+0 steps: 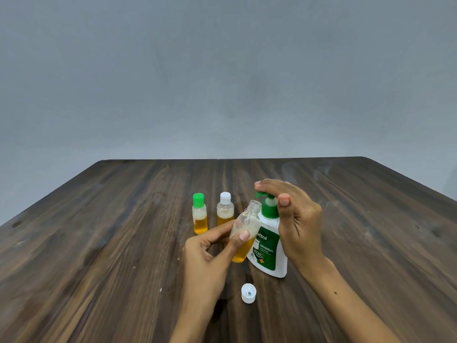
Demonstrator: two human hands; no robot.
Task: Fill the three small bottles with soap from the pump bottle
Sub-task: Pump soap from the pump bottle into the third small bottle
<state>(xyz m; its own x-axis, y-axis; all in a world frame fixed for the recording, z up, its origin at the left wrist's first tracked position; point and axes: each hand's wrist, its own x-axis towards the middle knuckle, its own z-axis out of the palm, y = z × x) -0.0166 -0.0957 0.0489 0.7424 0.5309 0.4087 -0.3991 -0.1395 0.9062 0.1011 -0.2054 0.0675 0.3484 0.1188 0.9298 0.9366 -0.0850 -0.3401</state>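
Pump bottle [270,246] stands just right of table centre, its green pump head mostly hidden under the right hand [288,219], whose fingers press flat on top. Left hand [210,251] pinches the open small bottle [244,231], tilted, neck under the spout and covering part of the label. At ten o'clock stand a green-capped bottle [199,214] and a white-capped bottle [225,209], base hidden. Loose cap [248,292] lies at six o'clock.
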